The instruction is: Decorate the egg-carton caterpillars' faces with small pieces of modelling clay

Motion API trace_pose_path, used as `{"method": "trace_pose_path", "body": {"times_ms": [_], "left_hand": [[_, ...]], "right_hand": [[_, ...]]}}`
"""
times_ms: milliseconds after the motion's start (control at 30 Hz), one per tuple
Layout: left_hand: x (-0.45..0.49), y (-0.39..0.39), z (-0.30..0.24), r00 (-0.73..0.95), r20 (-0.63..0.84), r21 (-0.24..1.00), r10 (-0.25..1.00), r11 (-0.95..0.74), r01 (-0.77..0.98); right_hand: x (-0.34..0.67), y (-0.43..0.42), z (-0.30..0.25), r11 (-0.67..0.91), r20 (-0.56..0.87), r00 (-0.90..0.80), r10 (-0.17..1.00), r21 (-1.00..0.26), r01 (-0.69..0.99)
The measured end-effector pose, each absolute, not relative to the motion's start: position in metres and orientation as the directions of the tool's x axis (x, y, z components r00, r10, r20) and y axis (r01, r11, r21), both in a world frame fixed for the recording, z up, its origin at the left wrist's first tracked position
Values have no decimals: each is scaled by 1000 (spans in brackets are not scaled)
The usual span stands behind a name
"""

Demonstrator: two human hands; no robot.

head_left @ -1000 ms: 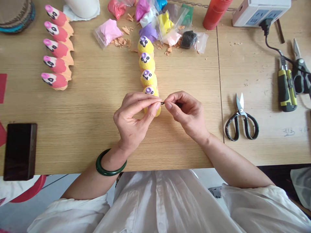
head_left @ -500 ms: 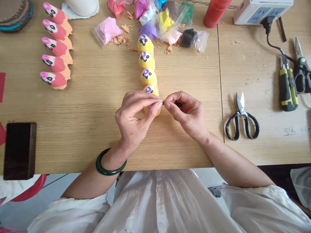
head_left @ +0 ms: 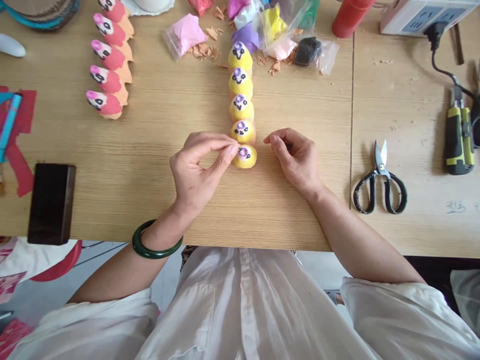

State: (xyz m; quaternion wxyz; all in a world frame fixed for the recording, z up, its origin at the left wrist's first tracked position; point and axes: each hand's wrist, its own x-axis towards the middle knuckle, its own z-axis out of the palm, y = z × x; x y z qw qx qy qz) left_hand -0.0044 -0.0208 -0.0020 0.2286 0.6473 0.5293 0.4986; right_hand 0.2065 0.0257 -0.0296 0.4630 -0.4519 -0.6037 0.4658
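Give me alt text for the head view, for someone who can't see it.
A person's left hand, pinched, is at the nearest of five yellow figures lined up on a table, the right hand apart beside them; red figures sit left, open scissors right.

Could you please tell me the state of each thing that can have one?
Left hand: grip closed at the fingertips
Right hand: fingers curled
Black-handled metal scissors: blades slightly open
Black electric plug: inserted in white socket box
Black rectangular device: face dark
Yellow-topped clay figures: in one row
Pink-and-orange clay figures: in one row
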Motion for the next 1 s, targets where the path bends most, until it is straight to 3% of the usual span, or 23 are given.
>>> {"method": "trace_pose_path", "body": {"times_ms": [267,633,1000], "left_hand": [[-11,-33,-27,-71,338,867,938,-281,412],[-8,-26,-20,18,504,696,864,-418,583],[-9,-24,-27,63,511,647,857,-432,628]], "right_hand": [[203,24,-33,229,201,-179,963,-961,155],[203,24,-36,250,209,-191,959,-941,226],[202,23,-37,269,215,-214,953,-925,268]]}}
